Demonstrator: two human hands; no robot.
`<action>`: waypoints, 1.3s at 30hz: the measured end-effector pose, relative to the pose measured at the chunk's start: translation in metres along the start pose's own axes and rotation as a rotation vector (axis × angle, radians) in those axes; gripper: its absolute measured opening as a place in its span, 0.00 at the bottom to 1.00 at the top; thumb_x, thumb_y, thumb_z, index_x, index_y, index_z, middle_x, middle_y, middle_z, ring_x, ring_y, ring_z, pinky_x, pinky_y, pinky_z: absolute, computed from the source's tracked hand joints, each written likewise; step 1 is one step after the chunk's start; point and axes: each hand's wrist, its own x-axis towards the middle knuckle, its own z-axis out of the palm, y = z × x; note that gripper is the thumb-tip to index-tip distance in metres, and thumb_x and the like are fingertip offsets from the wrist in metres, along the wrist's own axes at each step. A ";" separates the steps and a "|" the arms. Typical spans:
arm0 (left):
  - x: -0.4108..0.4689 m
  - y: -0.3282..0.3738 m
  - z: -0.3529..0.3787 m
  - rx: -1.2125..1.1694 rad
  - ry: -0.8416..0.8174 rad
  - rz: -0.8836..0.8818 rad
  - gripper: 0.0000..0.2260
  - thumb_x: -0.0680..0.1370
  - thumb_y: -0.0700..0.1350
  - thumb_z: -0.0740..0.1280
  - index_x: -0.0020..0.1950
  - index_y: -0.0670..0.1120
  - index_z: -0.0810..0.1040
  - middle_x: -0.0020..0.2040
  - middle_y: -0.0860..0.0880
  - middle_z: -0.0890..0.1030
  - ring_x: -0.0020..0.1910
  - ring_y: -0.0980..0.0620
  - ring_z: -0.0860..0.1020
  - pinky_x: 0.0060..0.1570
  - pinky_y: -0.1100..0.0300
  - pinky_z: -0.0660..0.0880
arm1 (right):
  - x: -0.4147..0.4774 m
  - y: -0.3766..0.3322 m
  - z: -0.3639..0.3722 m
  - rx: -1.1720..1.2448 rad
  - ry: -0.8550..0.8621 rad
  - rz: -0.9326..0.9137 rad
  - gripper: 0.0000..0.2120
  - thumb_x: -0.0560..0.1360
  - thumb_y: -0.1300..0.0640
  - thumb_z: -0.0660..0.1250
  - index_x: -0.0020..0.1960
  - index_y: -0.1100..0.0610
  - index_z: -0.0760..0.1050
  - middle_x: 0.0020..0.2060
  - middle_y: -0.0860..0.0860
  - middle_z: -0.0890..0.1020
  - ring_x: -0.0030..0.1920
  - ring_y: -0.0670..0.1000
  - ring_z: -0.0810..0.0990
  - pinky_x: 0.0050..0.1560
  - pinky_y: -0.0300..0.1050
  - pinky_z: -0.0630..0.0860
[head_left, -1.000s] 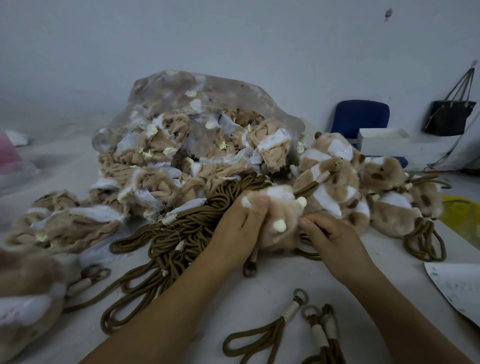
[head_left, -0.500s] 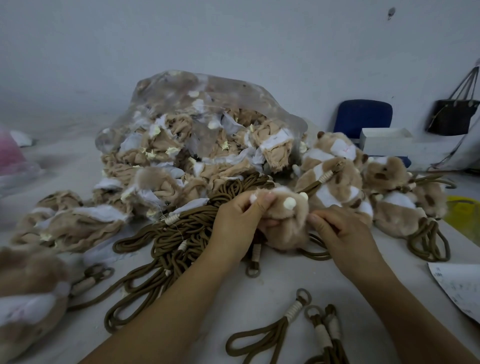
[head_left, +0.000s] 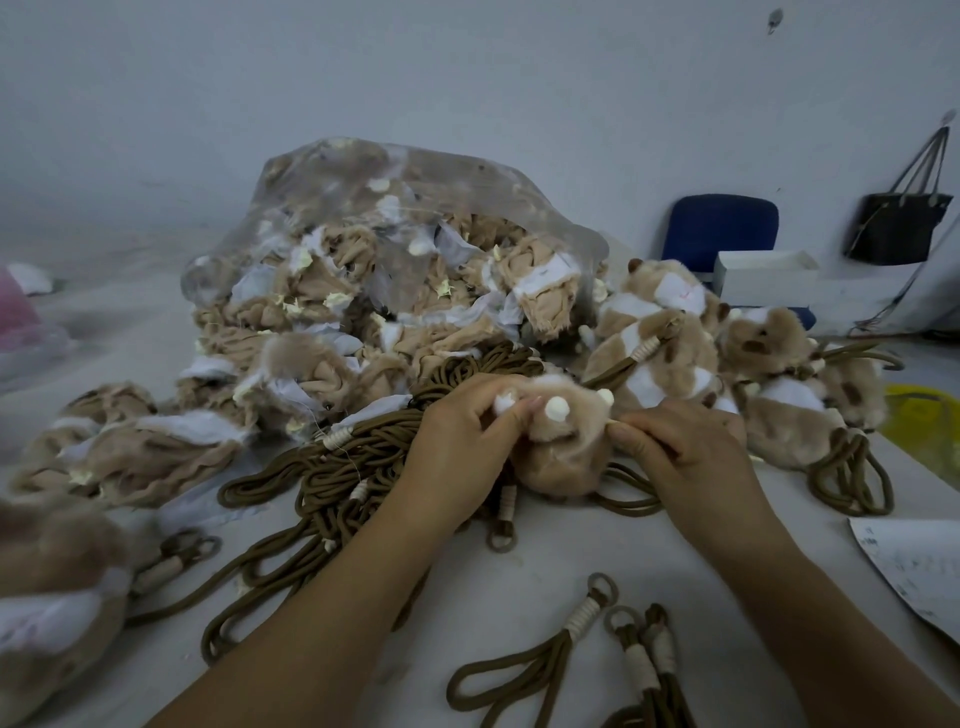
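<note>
Toy (head_left: 563, 447) sits in the middle of the counter (head_left: 545, 566), just past some short ropes (head_left: 524, 670) at the near edge. Both hands hold it. The left hand (head_left: 457, 447) pinches its top by a small white bump. The right hand (head_left: 691, 457) pinches its right side. The hands are apart, with the fluffy toy between them. A paper (head_left: 919, 566) lies to the right. Left of the toy is a heap of brown ropes (head_left: 332, 467). Flat fur skins (head_left: 150, 452) lie further left. More stuffed toys (head_left: 670, 353) sit on the right. Behind is a clear bag (head_left: 415, 208) full of skins. Far back are a blue chair (head_left: 722, 228), a white box (head_left: 763, 275) and a black bag (head_left: 898, 228).
</note>
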 end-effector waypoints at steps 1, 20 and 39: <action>0.000 0.001 -0.001 -0.004 -0.008 0.015 0.06 0.79 0.48 0.67 0.51 0.60 0.80 0.51 0.64 0.81 0.53 0.70 0.76 0.51 0.78 0.68 | 0.000 0.000 0.000 0.020 0.001 -0.012 0.15 0.76 0.43 0.59 0.43 0.49 0.81 0.36 0.44 0.78 0.41 0.46 0.74 0.50 0.43 0.57; 0.003 0.000 0.004 -0.349 0.086 -0.201 0.15 0.76 0.61 0.63 0.51 0.55 0.84 0.50 0.55 0.86 0.52 0.58 0.82 0.55 0.58 0.76 | -0.006 0.002 0.017 0.341 -0.134 0.227 0.15 0.71 0.38 0.60 0.41 0.46 0.79 0.35 0.45 0.81 0.38 0.42 0.77 0.36 0.38 0.72; -0.003 -0.004 0.014 -0.143 0.094 -0.222 0.12 0.83 0.52 0.57 0.43 0.53 0.75 0.41 0.54 0.80 0.39 0.71 0.76 0.40 0.77 0.70 | -0.009 -0.003 0.023 0.327 -0.072 0.281 0.19 0.69 0.32 0.55 0.33 0.44 0.75 0.33 0.45 0.81 0.38 0.41 0.78 0.38 0.43 0.73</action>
